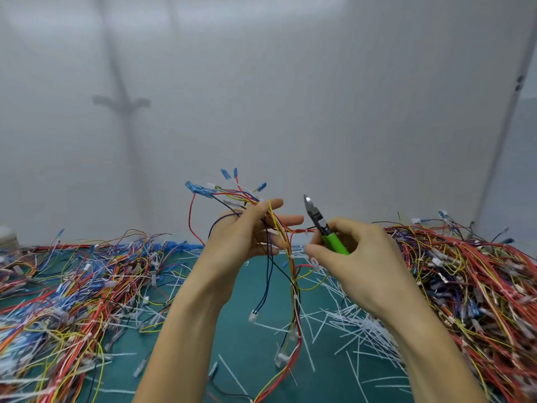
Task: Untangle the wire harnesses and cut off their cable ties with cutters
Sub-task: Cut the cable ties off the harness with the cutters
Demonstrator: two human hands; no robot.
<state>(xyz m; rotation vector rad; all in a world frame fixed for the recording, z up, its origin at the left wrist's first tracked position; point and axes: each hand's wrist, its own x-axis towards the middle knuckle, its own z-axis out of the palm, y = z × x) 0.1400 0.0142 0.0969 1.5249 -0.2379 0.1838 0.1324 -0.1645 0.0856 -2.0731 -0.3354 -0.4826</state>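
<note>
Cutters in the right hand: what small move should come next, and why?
Probably tip the cutters down toward the white cable tie on the harness. The left hand holds the harness up, its bundle hanging free with that tie uncut, while the right hand grips the cutters with the blades pointing up, apart from the wires.

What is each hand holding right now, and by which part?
The left hand holds a wire harness near its upper end, just below the blue terminals. The right hand grips the cutters by their green handles, head pointing up.
</note>
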